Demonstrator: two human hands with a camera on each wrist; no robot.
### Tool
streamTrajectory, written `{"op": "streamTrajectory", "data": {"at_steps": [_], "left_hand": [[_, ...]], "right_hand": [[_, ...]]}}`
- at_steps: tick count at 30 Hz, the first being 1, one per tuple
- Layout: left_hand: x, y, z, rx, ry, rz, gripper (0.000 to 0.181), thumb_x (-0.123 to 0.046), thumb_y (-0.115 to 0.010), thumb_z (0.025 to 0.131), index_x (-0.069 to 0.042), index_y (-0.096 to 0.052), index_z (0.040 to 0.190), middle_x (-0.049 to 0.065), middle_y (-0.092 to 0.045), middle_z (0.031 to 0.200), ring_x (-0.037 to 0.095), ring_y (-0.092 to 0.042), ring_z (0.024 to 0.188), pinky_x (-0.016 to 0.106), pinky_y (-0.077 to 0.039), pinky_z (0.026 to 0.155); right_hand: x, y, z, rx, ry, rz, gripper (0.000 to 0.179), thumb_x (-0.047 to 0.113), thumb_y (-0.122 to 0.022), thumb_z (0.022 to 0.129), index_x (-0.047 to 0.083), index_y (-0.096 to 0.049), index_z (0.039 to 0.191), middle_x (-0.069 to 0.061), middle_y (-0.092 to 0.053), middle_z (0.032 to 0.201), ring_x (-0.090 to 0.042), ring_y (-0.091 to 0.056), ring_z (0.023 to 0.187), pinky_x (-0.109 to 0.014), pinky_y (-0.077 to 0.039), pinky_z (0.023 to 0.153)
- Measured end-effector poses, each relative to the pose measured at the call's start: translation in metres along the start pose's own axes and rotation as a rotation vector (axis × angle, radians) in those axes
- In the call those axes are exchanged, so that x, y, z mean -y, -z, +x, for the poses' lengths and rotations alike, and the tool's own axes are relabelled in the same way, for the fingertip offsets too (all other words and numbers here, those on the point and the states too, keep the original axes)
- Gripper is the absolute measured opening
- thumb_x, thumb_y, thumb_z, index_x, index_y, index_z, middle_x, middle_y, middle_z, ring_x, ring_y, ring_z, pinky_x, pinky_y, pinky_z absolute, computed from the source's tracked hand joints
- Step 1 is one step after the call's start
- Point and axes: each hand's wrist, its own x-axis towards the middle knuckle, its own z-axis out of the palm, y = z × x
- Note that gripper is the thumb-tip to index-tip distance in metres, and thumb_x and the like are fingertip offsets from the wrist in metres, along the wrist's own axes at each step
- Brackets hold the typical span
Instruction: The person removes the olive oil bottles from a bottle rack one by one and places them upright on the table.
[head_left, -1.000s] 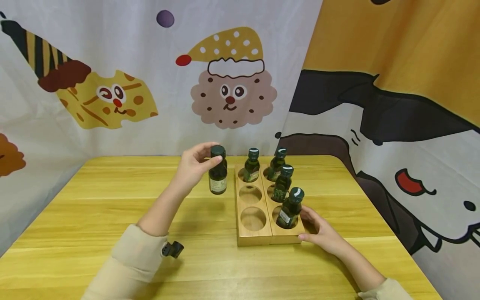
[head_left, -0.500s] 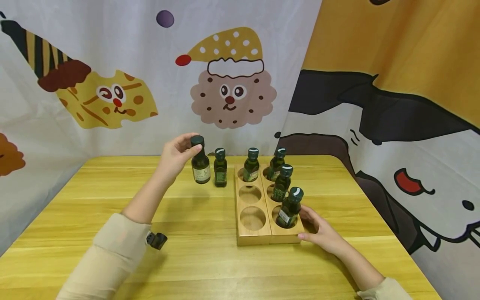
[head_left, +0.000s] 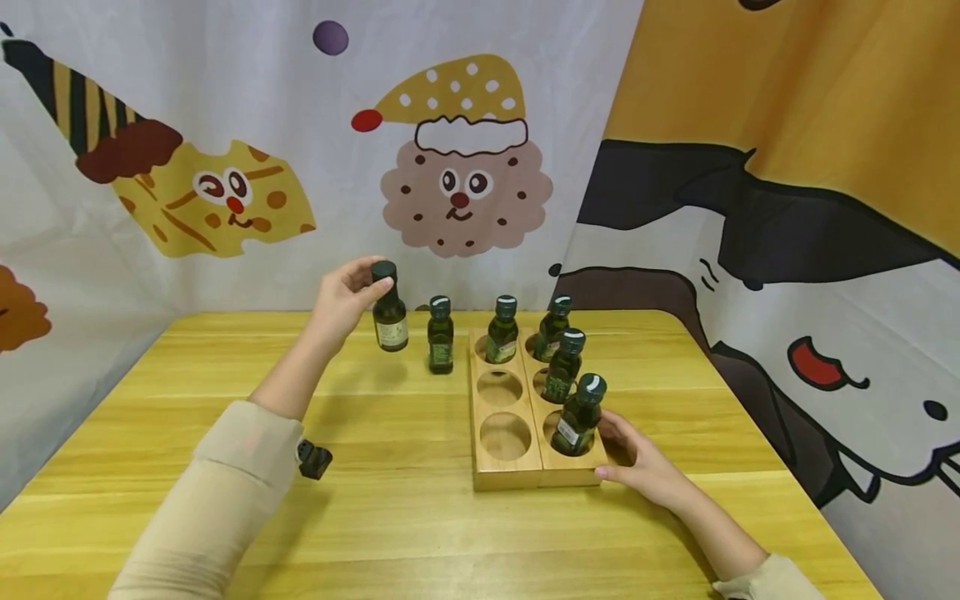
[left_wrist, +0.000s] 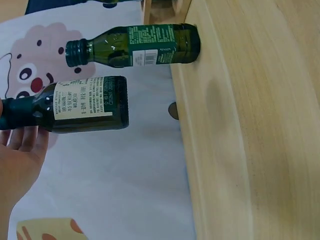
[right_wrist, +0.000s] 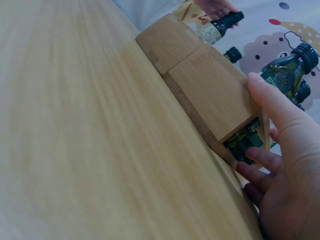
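Note:
My left hand (head_left: 341, 296) holds a dark green glass bottle (head_left: 391, 321) by its capped neck, upright above the table; its pale label shows in the left wrist view. Another small green bottle (head_left: 441, 342) stands on the table between it and the wooden bottle rack (head_left: 506, 477). One bottle (head_left: 502, 333) fills the rear hole of the rack's left column, and the two nearer holes there are vacant. Three bottles, the nearest (head_left: 577, 417) at the front, fill the right column. My right hand (head_left: 645, 467) grips the rack's front right corner, thumb on the front face, fingers at the side.
A yellow wooden table (head_left: 375, 533) lies under everything. Right behind its far edge hangs a printed cloth (head_left: 285, 100) with cartoon figures. A small black device (head_left: 313, 458) sits at the left sleeve cuff.
My left hand has carried its bottle left and away from the rack, uncovering the bottle that stands on the table. My right hand and the rack stay put.

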Motion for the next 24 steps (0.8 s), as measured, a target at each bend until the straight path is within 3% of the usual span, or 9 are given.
{"op": "streamTrajectory", "data": {"at_steps": [10,24], "left_hand": [[0.014,-0.004,0.007,0.009,-0.013,-0.012,0.045,-0.021,-0.066,0.092,-0.004,-0.055,0.132,0.010,-0.062,0.113,0.016,-0.057,0.099,0.028,-0.046,0.082],[0.043,-0.012,0.003,0.013,0.046,-0.049,0.042,-0.019,-0.067,0.092,-0.003,-0.057,0.130,0.011,-0.061,0.110,0.017,-0.056,0.098,0.031,-0.046,0.087]], "right_hand": [[0.000,0.000,-0.001,0.002,-0.006,0.011,0.077,0.006,-0.074,0.083,0.000,-0.031,0.146,-0.023,-0.049,0.135,-0.004,-0.046,0.121,-0.015,-0.032,0.099],[-0.001,0.000,0.000,0.008,0.020,0.011,0.076,0.004,-0.074,0.083,0.001,-0.032,0.146,-0.022,-0.050,0.134,-0.006,-0.046,0.121,-0.016,-0.032,0.099]]}}
